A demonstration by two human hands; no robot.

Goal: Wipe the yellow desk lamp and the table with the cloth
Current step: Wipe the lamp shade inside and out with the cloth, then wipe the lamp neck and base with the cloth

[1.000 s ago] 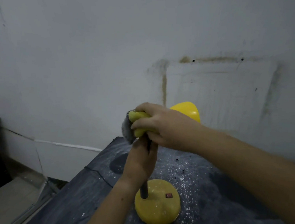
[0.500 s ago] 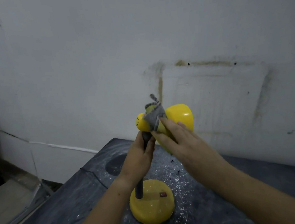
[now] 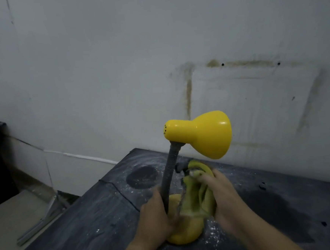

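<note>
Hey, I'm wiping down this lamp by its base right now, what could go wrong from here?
1. The shade leans out to one side on a bendy neck, so a hard rub with the cloth might swing or tip the lamp if the left hand loosens.
2. White powder lies on the table around the base; the cloth in the right hand could pick it up and smear it back onto the lamp.

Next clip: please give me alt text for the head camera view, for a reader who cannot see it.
A person's left hand holds the grey flexible neck of a yellow metal desk lamp, while the right hand presses a yellow-green cloth near its round yellow base. The lamp stands on a dark table speckled with white powder, against a stained white wall.
</note>
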